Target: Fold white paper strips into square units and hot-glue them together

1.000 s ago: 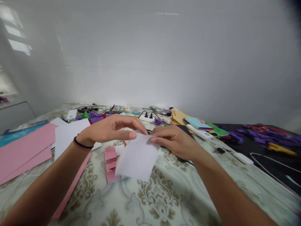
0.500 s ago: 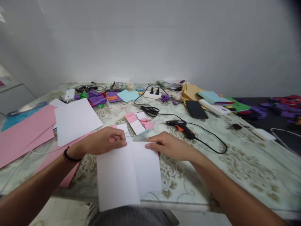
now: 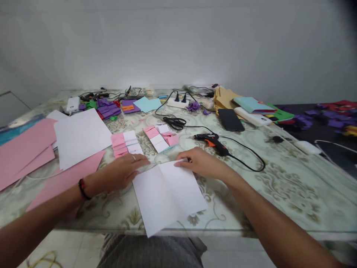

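Note:
A white sheet of paper point(image 3: 163, 195) with a crease down its middle lies at the table's front edge, its lower left corner jutting past it. My right hand point(image 3: 202, 162) pinches its top edge near the right corner. Off the sheet's upper left corner, my left hand point(image 3: 119, 171) stretches out with fingers extended, low over the table. Just beyond those fingers are pink and white folded paper pieces point(image 3: 126, 143). A second pink and white group of paper pieces point(image 3: 161, 137) lies farther right, on a light blue backing.
A hot glue gun point(image 3: 213, 142) with a looping black cord lies right of centre, near black-handled scissors point(image 3: 175, 122). Pink sheets point(image 3: 28, 149) and a white sheet point(image 3: 82, 139) cover the left. A phone point(image 3: 231, 120) and a power strip point(image 3: 177, 102) are farther back.
My left hand has come off the white paper's top edge and moved left. The paper has turned and opened flatter, while my right hand keeps its pinch.

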Available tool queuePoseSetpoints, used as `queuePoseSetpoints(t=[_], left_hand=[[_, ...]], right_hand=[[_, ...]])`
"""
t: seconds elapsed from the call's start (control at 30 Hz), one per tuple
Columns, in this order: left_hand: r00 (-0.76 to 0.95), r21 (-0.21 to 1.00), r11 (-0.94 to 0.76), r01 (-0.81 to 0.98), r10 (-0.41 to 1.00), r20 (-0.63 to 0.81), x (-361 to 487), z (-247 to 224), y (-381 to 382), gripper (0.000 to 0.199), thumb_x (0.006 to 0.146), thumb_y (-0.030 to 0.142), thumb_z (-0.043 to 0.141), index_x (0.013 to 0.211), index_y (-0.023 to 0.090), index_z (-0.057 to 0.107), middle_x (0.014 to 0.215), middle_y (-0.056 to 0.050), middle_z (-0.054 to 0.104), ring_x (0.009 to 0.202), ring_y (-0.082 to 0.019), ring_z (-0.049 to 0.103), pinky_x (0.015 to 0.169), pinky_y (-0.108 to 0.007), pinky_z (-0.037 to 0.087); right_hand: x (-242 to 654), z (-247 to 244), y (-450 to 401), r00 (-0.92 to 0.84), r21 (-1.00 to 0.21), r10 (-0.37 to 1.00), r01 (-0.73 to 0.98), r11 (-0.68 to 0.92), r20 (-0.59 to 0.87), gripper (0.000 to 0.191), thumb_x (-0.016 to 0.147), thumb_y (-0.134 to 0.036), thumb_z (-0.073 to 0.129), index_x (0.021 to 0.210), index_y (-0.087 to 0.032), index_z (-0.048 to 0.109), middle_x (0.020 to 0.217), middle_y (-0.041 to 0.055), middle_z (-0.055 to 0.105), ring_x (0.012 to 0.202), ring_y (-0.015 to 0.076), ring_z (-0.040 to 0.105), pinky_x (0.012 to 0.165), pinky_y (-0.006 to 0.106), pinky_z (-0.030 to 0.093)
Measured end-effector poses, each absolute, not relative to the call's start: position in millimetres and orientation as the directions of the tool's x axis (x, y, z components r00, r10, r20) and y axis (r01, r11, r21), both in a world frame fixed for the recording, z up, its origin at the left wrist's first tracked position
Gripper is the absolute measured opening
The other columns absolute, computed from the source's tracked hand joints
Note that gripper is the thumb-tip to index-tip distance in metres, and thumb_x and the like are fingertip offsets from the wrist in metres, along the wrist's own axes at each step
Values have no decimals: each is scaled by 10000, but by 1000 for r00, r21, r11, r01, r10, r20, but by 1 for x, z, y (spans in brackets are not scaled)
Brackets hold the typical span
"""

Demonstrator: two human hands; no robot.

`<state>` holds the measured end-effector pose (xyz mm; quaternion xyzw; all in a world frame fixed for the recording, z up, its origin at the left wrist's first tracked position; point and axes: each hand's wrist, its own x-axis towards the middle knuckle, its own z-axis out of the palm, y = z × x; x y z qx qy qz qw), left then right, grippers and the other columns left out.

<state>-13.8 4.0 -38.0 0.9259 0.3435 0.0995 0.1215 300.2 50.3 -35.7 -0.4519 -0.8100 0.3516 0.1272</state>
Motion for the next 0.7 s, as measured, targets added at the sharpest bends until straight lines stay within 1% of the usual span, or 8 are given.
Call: queuePoseSetpoints(t=[0.07,0.1,0.17,0.23,0.33,0.43,0.57,0.7], left_hand=[[672,267,-701,661,712,204,-11,-35,-1,415,975,126,487,1363,199,614,1377,-140,689,1305,-290,635,1105,-473,537],[636,254,-676,692,737,228,-6,-36,-7,400,1003,193,498,1392,189,595,1393,-151,681,1328,-298,621,1136,-491,514],[613,240,-649,722,761,214,7,-41,-22,504,1017,323,543,1482,131,513,1510,-199,591,1406,-332,561,1193,-525,461],[653,212,-672,710,740,160,19,-50,-36,590,1020,359,530,1531,75,448,1587,-237,497,1498,-362,455,1231,-540,408],[660,152,-667,729,744,103,27,-61,-44,617,1025,328,490,1560,35,399,1646,-248,402,1564,-367,338,1275,-551,330],[653,127,-656,744,754,69,27,-65,-42,672,997,298,493,1578,-12,359,1678,-258,324,1593,-360,261,1302,-540,275],[629,137,-626,767,777,30,27,-62,-37,784,894,273,572,1575,-50,358,1685,-275,285,1596,-374,243,1299,-534,285],[604,125,-604,787,796,38,33,-60,-35,753,876,224,551,1576,-4,395,1681,-231,328,1591,-357,269,1300,-535,283]], right_hand=[[294,-35,47,-508,-672,854,672,311,-113,276,916,-385,650,890,-160,806,721,41,739,624,169,605,595,268,383],[292,-35,46,-490,-668,864,682,298,-115,264,918,-375,648,896,-162,803,717,37,735,618,168,606,596,267,383],[288,-34,43,-475,-658,873,694,294,-111,243,920,-359,649,902,-167,798,718,33,734,617,166,607,599,266,381],[287,-33,41,-486,-646,868,696,315,-100,216,916,-336,657,908,-168,793,742,34,745,633,167,613,611,265,381],[291,-32,42,-521,-620,850,693,368,-78,237,939,-324,624,892,-159,788,747,50,754,649,177,626,620,273,383],[297,-32,45,-535,-577,841,712,400,-78,322,990,-344,541,863,-158,771,657,49,724,600,182,607,597,280,370],[300,-33,46,-554,-490,826,752,441,-106,337,999,-314,524,751,-166,698,632,41,692,580,164,562,586,277,328],[299,-34,43,-574,-447,808,762,469,-130,354,991,-291,553,660,-179,611,594,22,630,552,144,499,575,284,272]])
